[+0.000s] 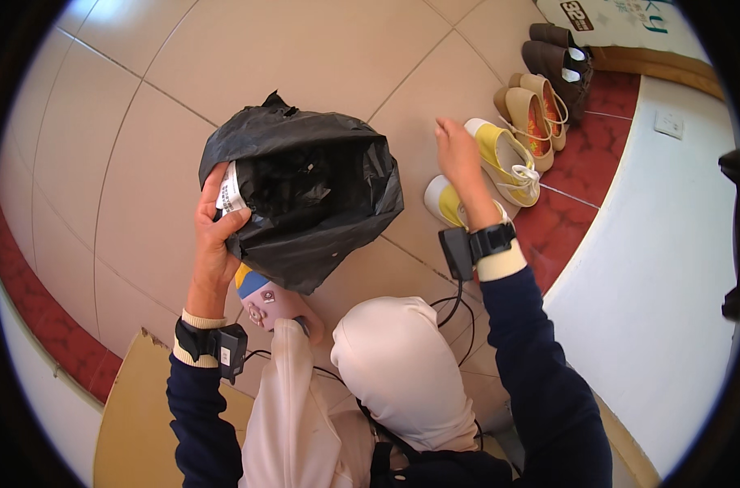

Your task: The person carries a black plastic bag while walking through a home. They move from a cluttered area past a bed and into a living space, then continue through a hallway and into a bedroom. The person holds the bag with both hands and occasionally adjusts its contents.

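My left hand (217, 226) grips the left rim of a black plastic bag (321, 244), with the thumb at its mouth and a white label (230, 188) bearing writing beside the thumb. The bag gapes towards me, and small light scraps show in its dark inside. My right hand (458, 152) is raised above a pair of yellow and white lace-up shoes (489, 137), with its fingers close together. Whether it holds anything small cannot be told. The nearer shoe is partly hidden by that hand and wrist.
Beige lace-up shoes (528, 113) and dark brown shoes (547, 58) stand along the red tile border (571, 195) by the white wall (656, 244). A printed package (626, 21) is at the top right. My pink slipper (275, 305), a yellowish board (144, 415) and black cables (470, 329) are near my legs.
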Demonstrator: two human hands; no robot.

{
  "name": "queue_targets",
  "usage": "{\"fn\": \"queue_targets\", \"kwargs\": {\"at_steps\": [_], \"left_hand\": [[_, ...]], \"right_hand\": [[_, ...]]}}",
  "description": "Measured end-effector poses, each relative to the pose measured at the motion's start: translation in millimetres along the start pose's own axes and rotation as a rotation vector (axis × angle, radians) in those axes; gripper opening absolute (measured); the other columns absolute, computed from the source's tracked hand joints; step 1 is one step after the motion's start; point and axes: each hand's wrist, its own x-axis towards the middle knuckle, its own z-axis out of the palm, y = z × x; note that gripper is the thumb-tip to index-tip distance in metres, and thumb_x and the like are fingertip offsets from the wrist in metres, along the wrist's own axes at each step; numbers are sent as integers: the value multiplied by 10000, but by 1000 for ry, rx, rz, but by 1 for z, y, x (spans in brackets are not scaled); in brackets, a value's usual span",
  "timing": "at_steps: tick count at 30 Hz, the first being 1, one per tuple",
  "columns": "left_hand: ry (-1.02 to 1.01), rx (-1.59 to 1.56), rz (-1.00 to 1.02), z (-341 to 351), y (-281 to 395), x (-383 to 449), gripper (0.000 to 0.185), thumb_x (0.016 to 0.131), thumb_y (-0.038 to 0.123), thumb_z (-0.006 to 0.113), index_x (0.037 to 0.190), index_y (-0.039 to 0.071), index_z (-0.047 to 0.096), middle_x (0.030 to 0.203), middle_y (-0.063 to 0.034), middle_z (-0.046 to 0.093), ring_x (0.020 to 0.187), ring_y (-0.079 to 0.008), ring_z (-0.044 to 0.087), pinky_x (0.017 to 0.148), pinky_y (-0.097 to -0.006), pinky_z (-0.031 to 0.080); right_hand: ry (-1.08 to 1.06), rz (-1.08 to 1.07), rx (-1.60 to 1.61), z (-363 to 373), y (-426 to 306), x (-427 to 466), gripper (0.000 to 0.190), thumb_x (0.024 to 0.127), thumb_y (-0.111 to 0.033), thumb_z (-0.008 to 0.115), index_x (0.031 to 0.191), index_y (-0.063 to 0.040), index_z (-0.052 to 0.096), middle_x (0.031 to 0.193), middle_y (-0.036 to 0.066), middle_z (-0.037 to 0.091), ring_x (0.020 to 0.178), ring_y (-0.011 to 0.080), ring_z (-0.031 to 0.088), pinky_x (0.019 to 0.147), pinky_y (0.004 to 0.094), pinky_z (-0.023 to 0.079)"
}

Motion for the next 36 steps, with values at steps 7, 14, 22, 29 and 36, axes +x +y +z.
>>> {"fn": "queue_targets", "kwargs": {"at_steps": [7, 14, 22, 29, 36], "left_hand": [[23, -15, 11, -8, 0, 3, 744, 712, -56, 595, 1420, -4, 373, 1312, -111, 535, 1140, -197, 562, 1008, -309, 438], [47, 7, 60, -22, 1, -2, 776, 741, -34, 580, 1461, 18, 294, 1330, -141, 530, 1133, -241, 595, 986, -336, 478], [65, -14, 74, -38, 17, -11, 783, 742, -22, 600, 1461, 17, 292, 1331, -140, 530, 1144, -242, 587, 1008, -348, 461], [121, -7, 147, -32, 3, -17, 775, 726, -21, 607, 1445, 3, 320, 1363, -137, 495, 1197, -243, 540, 1040, -345, 423], [131, 26, 155, -50, 33, -32, 797, 744, -10, 616, 1466, 18, 280, 1361, -146, 500, 1161, -247, 573, 1026, -354, 444]], "right_hand": [[-397, -45, -177, 51, -10, -31, 613, 831, -12, 485, 1385, 117, 257, 1484, 337, 176, 1395, 437, 198, 1164, 438, 187], [-472, -297, 348, 64, -36, -37, 683, 808, 35, 530, 1429, 60, 247, 1504, 290, 205, 1408, 390, 218, 1167, 409, 209], [-22, 48, 33, 25, -19, -27, 399, 752, -44, 715, 1127, -42, 579, 1026, 139, 601, 949, 295, 609, 825, 389, 493], [-33, -159, 22, 48, -11, -19, 304, 702, -82, 758, 982, -73, 641, 932, 88, 604, 866, 273, 606, 770, 386, 476], [-8, -302, 41, 65, -66, -8, 189, 698, -108, 750, 834, -112, 618, 855, 26, 576, 880, 221, 564, 793, 380, 358]]}}
